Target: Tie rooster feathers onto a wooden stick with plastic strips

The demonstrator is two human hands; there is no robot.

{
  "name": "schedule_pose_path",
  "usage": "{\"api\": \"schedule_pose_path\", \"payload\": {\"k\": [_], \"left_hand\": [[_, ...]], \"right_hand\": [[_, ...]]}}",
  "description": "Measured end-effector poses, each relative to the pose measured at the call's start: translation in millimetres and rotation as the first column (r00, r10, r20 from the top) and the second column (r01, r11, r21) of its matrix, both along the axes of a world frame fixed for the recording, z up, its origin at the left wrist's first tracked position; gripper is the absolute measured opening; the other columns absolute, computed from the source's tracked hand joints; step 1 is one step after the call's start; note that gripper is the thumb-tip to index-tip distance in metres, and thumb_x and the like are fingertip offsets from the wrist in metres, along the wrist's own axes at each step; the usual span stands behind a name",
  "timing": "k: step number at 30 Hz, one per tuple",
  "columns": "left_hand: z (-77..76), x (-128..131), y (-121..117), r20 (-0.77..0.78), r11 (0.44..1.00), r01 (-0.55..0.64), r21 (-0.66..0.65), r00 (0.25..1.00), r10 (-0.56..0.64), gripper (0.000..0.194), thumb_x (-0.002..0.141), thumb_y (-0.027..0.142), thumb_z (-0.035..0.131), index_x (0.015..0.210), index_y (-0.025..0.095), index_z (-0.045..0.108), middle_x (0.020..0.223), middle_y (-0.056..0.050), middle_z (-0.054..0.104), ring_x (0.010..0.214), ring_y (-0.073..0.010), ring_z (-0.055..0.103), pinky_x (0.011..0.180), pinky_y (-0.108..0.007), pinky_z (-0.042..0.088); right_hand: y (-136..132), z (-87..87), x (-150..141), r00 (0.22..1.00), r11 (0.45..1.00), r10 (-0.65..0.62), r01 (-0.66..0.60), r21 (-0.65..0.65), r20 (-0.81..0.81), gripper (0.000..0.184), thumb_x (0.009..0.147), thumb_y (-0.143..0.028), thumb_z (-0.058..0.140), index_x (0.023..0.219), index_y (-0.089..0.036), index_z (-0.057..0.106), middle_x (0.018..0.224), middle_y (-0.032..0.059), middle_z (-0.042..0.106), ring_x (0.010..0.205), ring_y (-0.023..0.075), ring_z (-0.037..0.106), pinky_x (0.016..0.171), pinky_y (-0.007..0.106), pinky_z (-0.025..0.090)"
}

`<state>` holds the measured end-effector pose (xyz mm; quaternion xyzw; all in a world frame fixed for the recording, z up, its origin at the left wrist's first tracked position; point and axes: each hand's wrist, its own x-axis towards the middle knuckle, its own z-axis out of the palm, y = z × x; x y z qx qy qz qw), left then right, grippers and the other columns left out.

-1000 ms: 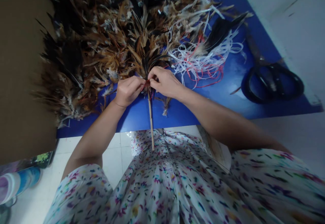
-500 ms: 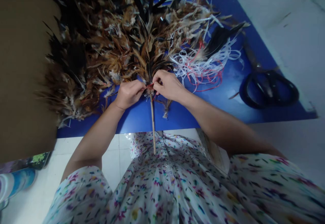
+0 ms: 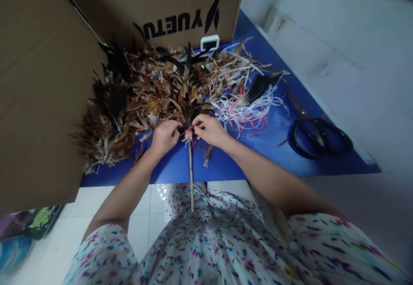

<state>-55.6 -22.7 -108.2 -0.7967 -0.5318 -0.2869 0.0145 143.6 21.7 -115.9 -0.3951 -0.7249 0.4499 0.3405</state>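
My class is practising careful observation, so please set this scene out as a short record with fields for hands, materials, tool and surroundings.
Left hand: fingers close beside the red string; grip unclear
Right hand: fingertips at the red string
Stick: extends from the string past the near edge of the blue table
Feathers: brown and black, spread behind the hands
White strings: tangled heap, right of the feathers
Tool: scissors, far right
Surroundings: cardboard box behind
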Motion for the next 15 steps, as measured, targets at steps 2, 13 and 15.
{"api": "schedule_pose_path", "payload": {"k": [2,13,15], "left_hand": [[9.0,10.3,-6.3,-0.015,0.973,-0.191,-0.133,0.981,0.191,0.023,0.088,0.019,0.048,0.096,0.018,0.07,0.093,-0.008,0.075,0.087,-0.0187,0.069,0.083,-0.03,0.05],[19.6,41.7,-3.0,-0.15,0.758,-0.452,-0.47,0.887,0.436,0.029,0.085,0.041,0.056,0.068,0.018,0.063,0.075,-0.01,0.073,0.078,-0.0245,0.069,0.067,-0.03,0.04],[17.6,35.7,-3.6,-0.027,0.763,-0.429,-0.484,0.879,0.477,0.031,0.084,0.039,0.056,0.061,0.019,0.056,0.065,-0.006,0.066,0.069,-0.0194,0.063,0.063,-0.028,0.037]], "right_hand": [[1.5,-1.1,-0.3,0.999,0.998,-0.041,0.042,0.04,-0.025,0.014,0.077,-0.008,0.054,0.085,-0.018,0.058,0.083,-0.0002,0.06,0.064,0.0102,0.06,0.057,0.023,0.049],[7.0,2.7,4.2,0.996,0.951,-0.086,0.086,0.298,-0.014,0.014,0.077,-0.009,0.054,0.083,-0.019,0.061,0.085,0.0021,0.062,0.077,0.0144,0.06,0.077,0.03,0.05],[7.4,8.4,7.3,0.993,0.936,-0.1,0.115,0.332,-0.062,0.014,0.078,-0.009,0.053,0.084,-0.019,0.061,0.086,0.0024,0.062,0.077,0.0142,0.06,0.076,0.029,0.049]]}}
